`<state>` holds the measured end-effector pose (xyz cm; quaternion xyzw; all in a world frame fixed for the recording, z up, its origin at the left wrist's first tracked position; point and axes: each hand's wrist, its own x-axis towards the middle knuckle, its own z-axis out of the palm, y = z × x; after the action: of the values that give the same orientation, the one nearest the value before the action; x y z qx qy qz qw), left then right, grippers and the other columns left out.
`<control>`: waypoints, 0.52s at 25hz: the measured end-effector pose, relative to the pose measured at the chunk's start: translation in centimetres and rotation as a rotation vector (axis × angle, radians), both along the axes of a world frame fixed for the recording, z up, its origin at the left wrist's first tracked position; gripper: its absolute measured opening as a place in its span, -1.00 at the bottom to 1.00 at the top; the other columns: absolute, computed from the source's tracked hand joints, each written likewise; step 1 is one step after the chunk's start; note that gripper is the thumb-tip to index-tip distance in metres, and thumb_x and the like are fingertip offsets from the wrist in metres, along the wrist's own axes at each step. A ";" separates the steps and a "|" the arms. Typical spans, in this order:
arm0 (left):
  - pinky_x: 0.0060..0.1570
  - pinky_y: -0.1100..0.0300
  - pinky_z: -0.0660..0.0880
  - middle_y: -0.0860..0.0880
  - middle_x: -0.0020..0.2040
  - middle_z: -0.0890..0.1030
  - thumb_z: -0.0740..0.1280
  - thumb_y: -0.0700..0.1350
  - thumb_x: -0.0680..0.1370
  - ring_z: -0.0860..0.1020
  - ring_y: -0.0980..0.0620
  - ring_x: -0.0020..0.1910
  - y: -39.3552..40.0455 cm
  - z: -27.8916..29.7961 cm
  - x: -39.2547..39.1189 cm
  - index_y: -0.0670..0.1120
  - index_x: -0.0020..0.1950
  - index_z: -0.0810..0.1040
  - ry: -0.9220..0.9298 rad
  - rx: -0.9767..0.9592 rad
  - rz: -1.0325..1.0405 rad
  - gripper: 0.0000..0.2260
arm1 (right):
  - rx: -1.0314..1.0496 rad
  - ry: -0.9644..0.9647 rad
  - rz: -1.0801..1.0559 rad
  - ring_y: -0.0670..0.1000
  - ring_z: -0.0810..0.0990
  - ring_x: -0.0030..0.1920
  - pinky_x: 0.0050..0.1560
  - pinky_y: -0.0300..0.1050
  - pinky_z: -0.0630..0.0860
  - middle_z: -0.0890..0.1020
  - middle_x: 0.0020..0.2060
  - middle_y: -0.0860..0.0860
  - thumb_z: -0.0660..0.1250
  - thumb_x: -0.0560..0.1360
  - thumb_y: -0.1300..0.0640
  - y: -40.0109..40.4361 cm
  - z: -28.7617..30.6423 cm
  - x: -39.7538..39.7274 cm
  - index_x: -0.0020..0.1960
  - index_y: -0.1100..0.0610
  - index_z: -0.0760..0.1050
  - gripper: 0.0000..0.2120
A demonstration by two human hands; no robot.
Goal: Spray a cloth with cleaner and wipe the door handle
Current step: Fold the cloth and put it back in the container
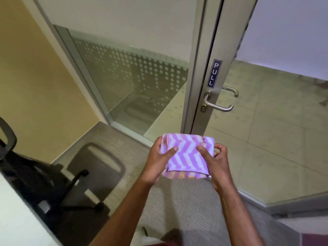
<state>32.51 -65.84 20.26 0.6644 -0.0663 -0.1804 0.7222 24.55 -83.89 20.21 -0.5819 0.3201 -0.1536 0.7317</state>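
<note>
Both hands, left hand (160, 155) and right hand (213, 158), pinch the folded cloth (186, 155) near the person, the door handle (217, 104) farther right seemingly unwiped, no cleaner visible.

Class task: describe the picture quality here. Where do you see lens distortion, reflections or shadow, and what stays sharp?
Head view: the wide lens bows the door frame; the glass panel carries hazy reflections; the office chair lower left sits in dim shadow; the folded cloth, held by the left hand and right hand, the PULL sign and the door handle read sharp.
</note>
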 end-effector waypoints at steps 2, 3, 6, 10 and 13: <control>0.23 -0.09 0.63 -0.04 0.20 0.71 0.53 -0.03 0.50 0.68 -0.07 0.23 2.2 0.0 0.1 -0.04 0.26 0.57 -0.009 0.030 0.069 -0.64 | 0.005 0.004 0.053 0.03 0.74 -0.13 -0.16 0.06 0.66 0.70 -0.08 0.03 0.58 0.46 0.03 1.8 -0.1 0.5 0.09 -0.02 0.37 -0.59; 0.24 -0.09 0.63 -0.04 0.20 0.71 0.53 -0.03 0.50 0.68 -0.06 0.23 3.6 -0.1 0.1 -0.04 0.26 0.57 -0.003 0.036 0.100 -0.64 | 0.023 0.002 0.094 0.07 0.72 -0.09 -0.08 0.13 0.64 0.67 -0.04 0.07 0.55 0.49 0.05 2.9 -0.2 0.7 0.09 0.00 0.38 -0.64; 0.26 -0.03 0.61 -0.01 0.23 0.69 0.52 -0.06 0.56 0.67 0.01 0.24 7.8 -0.3 -0.7 0.03 0.26 0.56 0.008 0.045 0.173 -0.69 | 0.116 -0.019 0.197 0.11 0.63 -0.03 -0.02 0.09 0.55 0.61 0.03 0.14 0.44 0.56 0.21 6.2 -0.4 0.9 0.11 0.02 0.45 -0.78; 0.29 -0.07 0.59 0.00 0.24 0.66 0.51 0.00 0.53 0.66 0.03 0.23 14.3 -0.4 -3.0 0.02 0.31 0.49 0.011 0.073 0.288 -0.60 | 0.127 -0.028 0.280 0.04 0.62 -0.08 -0.15 -0.07 0.51 0.60 0.02 0.09 0.41 0.43 0.24 12.5 0.0 0.3 0.14 0.04 0.48 -0.68; 0.30 -0.11 0.60 -0.03 0.29 0.59 0.52 0.08 0.43 0.64 -0.02 0.26 20.1 -0.4 -6.0 0.05 0.31 0.40 0.045 0.067 0.377 -0.47 | 0.097 -0.030 0.339 -0.07 0.69 -0.16 -0.33 -0.13 0.57 0.69 -0.02 -0.01 0.40 0.50 0.28 18.0 -0.1 -1.2 0.15 0.01 0.50 -0.71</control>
<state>26.51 -45.75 19.87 0.6845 0.0815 -0.0589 0.7220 23.36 -65.91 20.11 -0.5893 0.2133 -0.0210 0.7790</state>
